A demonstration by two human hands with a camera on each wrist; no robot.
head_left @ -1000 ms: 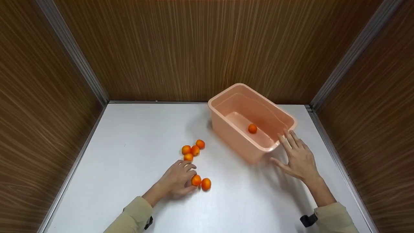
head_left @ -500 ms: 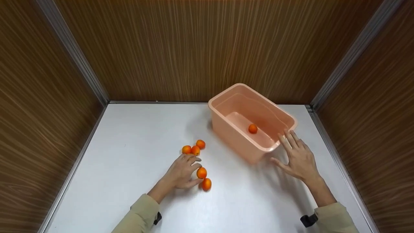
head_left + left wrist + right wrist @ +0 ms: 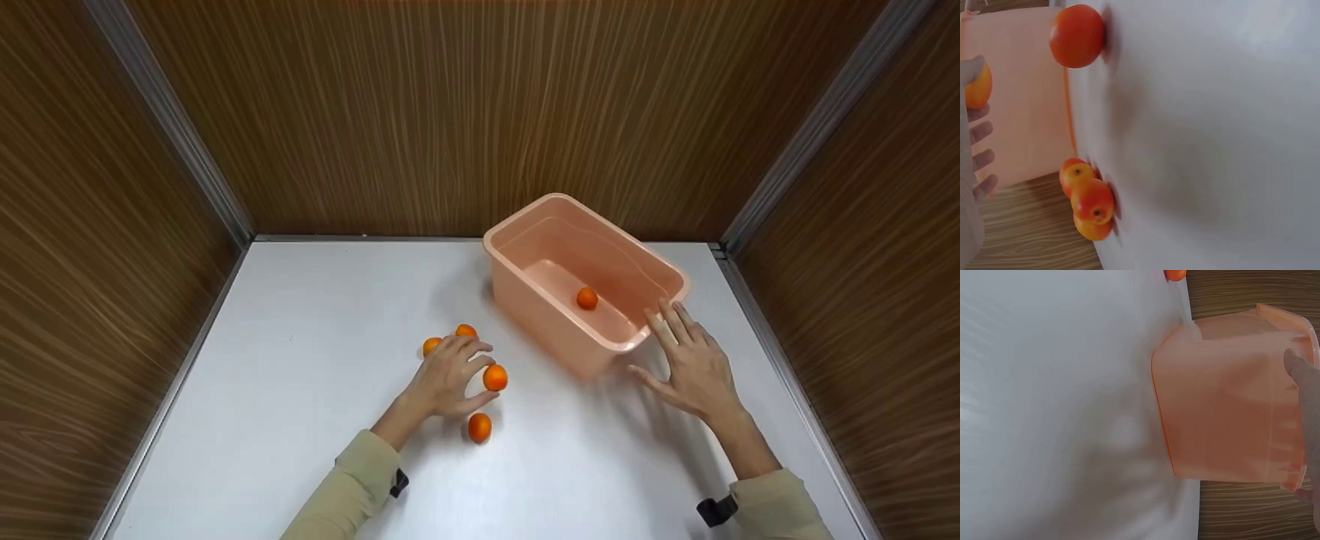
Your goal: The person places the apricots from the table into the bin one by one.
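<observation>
My left hand [image 3: 466,375] pinches a small orange fruit [image 3: 495,377] between thumb and fingers, just above the white table [image 3: 315,420]. In the left wrist view the same held fruit [image 3: 978,84] shows at the fingertips [image 3: 980,132]. One fruit [image 3: 479,427] lies on the table close below the hand. Two more fruits [image 3: 430,345] peek out behind the fingers. A peach plastic tub [image 3: 525,300] stands to the right with one fruit [image 3: 586,298] inside. My right hand [image 3: 690,360] rests with straight fingers against the tub's near right corner [image 3: 1297,439].
Wood-grain walls [image 3: 450,112] close in the table on the left, back and right. The tub stands at an angle near the back right corner. In the left wrist view a cluster of fruits [image 3: 1089,199] sits on the table.
My left hand has lifted one fruit from the pair at the front and carried it up and right toward the tub. The right hand and tub have stayed put.
</observation>
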